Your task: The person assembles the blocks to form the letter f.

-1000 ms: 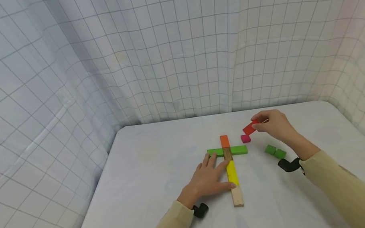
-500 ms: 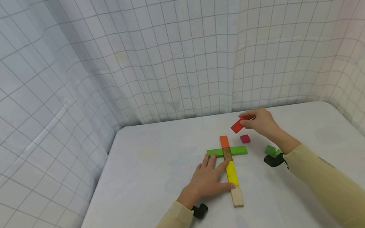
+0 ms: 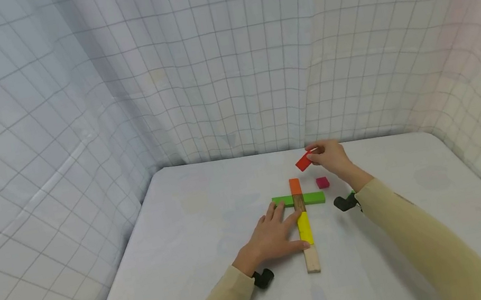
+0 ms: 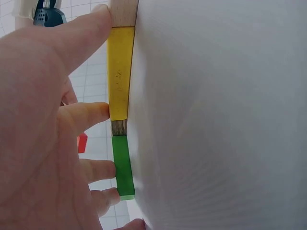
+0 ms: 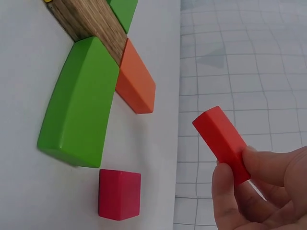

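Note:
My right hand [image 3: 331, 156] pinches a red block [image 5: 221, 139] between thumb and fingers, held tilted above the table behind the laid-out blocks. My left hand [image 3: 275, 235] is spread with straight fingers, its fingertips on a cross of blocks. The cross has an orange block [image 5: 137, 81] at its far end, then a brown wood-grain block [image 3: 299, 203], a yellow block [image 4: 120, 72] and a plain wooden block [image 3: 312, 260] nearest me. Green blocks [image 5: 79, 105] form the arms on both sides. The left thumb and index touch the yellow and plain wood stretch; other fingertips touch the left green block [image 4: 123, 165].
A small magenta block [image 5: 119, 194] lies right of the orange block. A bit of green shows behind the right wrist's black camera [image 3: 345, 202]. A white cloth covers the table [image 3: 197, 232], and grid-patterned curtains [image 3: 226, 66] surround it at the back and sides.
My right hand has moved left and slightly away from me, carrying the red block from beside the magenta block toward the orange end. The left hand has stayed in place.

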Motion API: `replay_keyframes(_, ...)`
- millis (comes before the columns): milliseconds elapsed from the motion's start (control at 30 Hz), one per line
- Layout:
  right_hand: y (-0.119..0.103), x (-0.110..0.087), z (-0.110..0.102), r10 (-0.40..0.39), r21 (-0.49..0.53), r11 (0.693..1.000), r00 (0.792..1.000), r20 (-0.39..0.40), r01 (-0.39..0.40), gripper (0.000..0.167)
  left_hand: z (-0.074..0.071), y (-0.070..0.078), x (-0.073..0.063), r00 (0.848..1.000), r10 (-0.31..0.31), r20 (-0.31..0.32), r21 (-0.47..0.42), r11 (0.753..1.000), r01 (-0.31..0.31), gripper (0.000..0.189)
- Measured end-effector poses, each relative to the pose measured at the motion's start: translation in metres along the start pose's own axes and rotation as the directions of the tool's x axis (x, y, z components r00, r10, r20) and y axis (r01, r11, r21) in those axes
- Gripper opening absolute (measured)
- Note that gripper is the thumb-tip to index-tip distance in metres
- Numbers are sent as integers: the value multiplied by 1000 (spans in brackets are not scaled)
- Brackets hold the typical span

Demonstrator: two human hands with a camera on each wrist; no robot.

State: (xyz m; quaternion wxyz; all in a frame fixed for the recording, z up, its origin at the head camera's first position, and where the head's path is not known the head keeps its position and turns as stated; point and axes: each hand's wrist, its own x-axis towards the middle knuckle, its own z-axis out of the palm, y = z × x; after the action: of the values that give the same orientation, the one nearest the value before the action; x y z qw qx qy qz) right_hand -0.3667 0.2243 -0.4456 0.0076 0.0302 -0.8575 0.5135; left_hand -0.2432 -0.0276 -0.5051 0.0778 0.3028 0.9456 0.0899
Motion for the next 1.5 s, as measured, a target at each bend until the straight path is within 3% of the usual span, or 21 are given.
replay_keyframes(233,7,17,11,66,29,997,997,29,-67,32,-3,-2,-1,1000,4,-3,-20,1000,-4,87)
replay_keyframes(700,29,29,24,143,-117,983,990,-7,-143,35,-4,-1,-3,1000,16,4,-33,999,-16,86)
replay_keyframes(967,36,31,33,73,-214,974,997,9,-70,38,-2,-1,-2,1000,13,-2,-25,1000,-13,86)
replay_keyframes(1500,38,33,40,-6,-254,967,999,39,16,35,-3,0,-4,1000,14,-2,-32,999,-14,85)
